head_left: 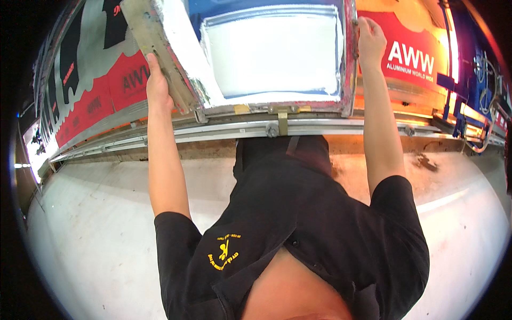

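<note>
A screen-printing frame lies in front of me, its blue mesh carrying a pale rectangular window bordered with thick white ink. Along the frame's left side leans a long, stained squeegee, with white ink spread beside it. My left hand is closed on the squeegee's outer edge, thumb up along the board; its other fingers are hidden beneath. At the frame's right side my right hand is curled, with the fingertips against the rim.
Printed red, black and grey sheets stretch along the bench to the left. Another red printed sheet lies at right under orange light. A metal rail runs along the near edge. Blue equipment with cables stands far right. Pale floor lies below.
</note>
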The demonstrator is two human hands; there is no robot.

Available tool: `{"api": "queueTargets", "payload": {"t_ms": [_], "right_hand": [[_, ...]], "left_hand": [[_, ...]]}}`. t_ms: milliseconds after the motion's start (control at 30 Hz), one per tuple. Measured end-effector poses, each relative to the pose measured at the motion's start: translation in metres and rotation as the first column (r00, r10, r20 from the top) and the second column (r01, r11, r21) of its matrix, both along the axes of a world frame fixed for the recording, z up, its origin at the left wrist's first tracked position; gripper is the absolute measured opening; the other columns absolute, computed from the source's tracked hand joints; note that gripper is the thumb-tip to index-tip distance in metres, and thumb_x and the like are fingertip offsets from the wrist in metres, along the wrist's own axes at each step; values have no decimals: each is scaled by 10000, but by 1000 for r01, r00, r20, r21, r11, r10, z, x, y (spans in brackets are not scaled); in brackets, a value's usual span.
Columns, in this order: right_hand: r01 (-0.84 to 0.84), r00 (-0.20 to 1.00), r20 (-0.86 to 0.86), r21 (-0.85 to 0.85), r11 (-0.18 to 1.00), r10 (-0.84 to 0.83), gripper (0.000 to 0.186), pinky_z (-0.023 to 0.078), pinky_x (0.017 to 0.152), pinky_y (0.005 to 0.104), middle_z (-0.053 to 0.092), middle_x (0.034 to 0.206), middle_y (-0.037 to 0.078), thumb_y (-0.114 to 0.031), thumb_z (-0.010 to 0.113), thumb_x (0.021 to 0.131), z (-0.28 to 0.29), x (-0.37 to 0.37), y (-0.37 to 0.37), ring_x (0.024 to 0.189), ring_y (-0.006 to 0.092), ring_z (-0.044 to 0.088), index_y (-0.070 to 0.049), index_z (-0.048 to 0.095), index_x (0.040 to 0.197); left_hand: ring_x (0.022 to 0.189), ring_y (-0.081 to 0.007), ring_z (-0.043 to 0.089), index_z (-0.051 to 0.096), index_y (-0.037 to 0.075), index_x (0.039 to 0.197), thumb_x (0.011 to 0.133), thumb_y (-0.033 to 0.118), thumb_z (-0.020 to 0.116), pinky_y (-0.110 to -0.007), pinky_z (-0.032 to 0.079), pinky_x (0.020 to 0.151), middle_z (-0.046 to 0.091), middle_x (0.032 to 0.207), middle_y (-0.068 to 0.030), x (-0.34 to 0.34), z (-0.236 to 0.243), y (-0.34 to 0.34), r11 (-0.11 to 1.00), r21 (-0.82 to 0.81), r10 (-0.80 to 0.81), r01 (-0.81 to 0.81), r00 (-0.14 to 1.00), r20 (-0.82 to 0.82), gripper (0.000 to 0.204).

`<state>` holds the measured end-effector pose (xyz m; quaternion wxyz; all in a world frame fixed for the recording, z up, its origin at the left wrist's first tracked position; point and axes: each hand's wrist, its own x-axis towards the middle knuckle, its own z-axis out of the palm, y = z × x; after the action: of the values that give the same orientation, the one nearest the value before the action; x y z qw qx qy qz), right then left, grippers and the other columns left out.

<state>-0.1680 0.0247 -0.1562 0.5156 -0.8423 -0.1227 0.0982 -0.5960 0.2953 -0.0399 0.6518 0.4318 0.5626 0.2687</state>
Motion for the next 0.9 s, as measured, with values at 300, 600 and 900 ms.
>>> {"api": "queueTargets", "payload": {"t_ms": [300,600,900], "right_hand": [[-33,996,73,-246,969,52,633,492,1031,403,733,1243,141,-544,731,876,0,-10,16,1192,295,674,-76,691,1301],[1,992,-127,-93,996,-13,481,522,768,287,714,1027,71,-376,752,961,0,-34,30,892,125,649,-9,687,1263],[-28,761,592,-380,925,266,539,543,852,388,722,991,98,-444,779,929,30,-27,55,941,254,680,-10,693,1237]], "left_hand": [[983,-116,692,750,39,1233,831,458,889,-292,538,886,779,1114,-55,66,38,11,610,344,-479,714,678,-557,597],[913,-255,715,748,171,1036,920,503,725,-421,567,746,705,920,-8,153,-39,52,-159,510,-256,845,464,-848,352],[876,-333,744,785,119,1005,885,542,742,-457,596,759,764,911,-106,146,-46,93,-87,132,-321,987,98,-942,443]]}}
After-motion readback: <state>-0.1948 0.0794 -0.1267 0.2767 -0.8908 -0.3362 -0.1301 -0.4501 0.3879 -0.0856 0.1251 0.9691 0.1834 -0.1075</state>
